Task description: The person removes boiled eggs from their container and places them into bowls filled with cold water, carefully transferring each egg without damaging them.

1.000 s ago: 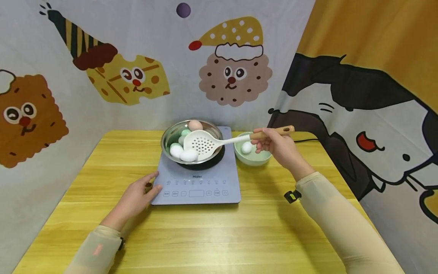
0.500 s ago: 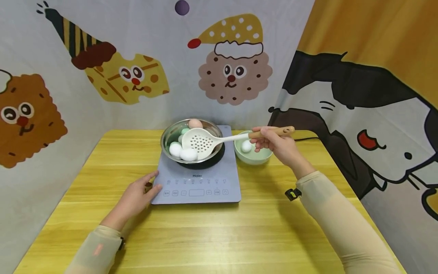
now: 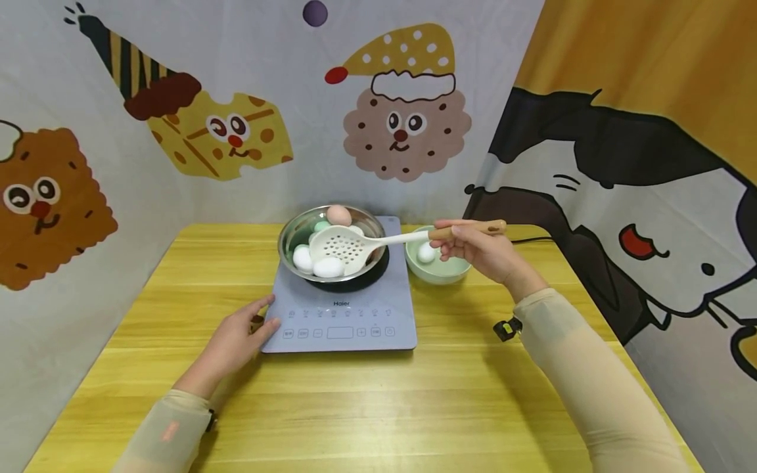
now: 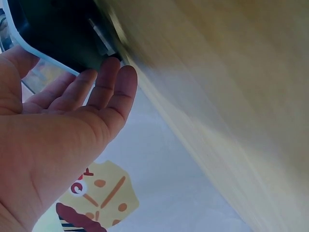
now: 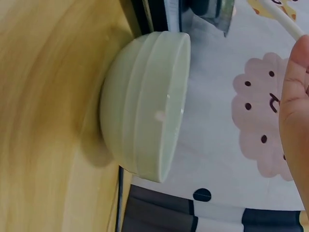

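Observation:
My right hand (image 3: 476, 246) grips the wooden handle of a white skimmer (image 3: 340, 246), whose perforated head is inside a steel pan (image 3: 286, 253). Several eggs lie around the head: white ones (image 3: 328, 267) at the front, a brownish one (image 3: 339, 215) at the back, a greenish one (image 3: 322, 226) partly covered. The pan stands on a pale induction cooker (image 3: 337, 318). My left hand (image 3: 239, 335) touches the cooker's left edge with thumb and fingers; in the left wrist view, the fingers (image 4: 106, 82) extend loosely beside its dark underside.
Right of the cooker stands a pale green bowl (image 3: 437, 276) with a white egg (image 3: 426, 252) in it, under the skimmer's handle. A black cable (image 3: 532, 240) runs behind it. Printed cloth (image 3: 236, 197) hangs along the back of the wooden table (image 3: 355, 414).
The skimmer's head has shifted slightly left and down among the eggs in the pan, and a pale egg now shows behind its right side. My left hand keeps its place.

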Demonstrator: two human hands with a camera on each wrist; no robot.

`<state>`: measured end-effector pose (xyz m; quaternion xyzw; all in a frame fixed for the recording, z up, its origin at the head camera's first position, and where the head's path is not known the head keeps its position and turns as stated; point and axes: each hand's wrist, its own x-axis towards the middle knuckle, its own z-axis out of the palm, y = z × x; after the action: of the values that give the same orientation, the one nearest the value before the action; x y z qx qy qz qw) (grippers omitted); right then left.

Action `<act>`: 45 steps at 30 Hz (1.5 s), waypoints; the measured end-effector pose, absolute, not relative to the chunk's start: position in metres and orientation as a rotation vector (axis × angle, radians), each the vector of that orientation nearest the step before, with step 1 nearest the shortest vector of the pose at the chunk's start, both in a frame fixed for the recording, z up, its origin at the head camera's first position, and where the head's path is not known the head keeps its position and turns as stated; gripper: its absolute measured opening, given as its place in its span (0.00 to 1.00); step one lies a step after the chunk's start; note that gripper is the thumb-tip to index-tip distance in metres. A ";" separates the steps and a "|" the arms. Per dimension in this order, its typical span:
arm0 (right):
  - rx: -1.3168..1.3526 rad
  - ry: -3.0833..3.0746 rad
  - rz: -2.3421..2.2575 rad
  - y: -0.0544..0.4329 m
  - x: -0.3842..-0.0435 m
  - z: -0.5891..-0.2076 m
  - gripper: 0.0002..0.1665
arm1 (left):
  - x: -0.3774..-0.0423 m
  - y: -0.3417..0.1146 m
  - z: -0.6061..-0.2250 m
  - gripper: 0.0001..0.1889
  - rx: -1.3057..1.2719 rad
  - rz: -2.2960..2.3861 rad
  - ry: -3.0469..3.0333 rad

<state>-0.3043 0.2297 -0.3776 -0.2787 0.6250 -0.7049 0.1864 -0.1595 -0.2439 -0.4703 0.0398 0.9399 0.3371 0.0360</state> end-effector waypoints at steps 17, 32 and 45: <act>-0.214 1.651 -2.223 0.211 -0.303 -0.389 0.24 | -0.160 -0.243 -0.469 0.33 0.120 1.051 2.881; 0.042 1.579 -2.457 0.248 -0.267 -0.359 0.21 | -0.158 -0.243 -0.468 0.34 0.124 1.064 2.861; 0.259 1.710 -2.608 0.328 -0.220 -0.356 0.17 | -0.158 -0.244 -0.469 0.34 0.124 1.037 2.869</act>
<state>-0.2204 0.3284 -0.3560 0.0828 0.5464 -0.8334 0.0059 -0.1579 -0.2436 -0.4693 0.0407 0.9387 0.3394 0.0439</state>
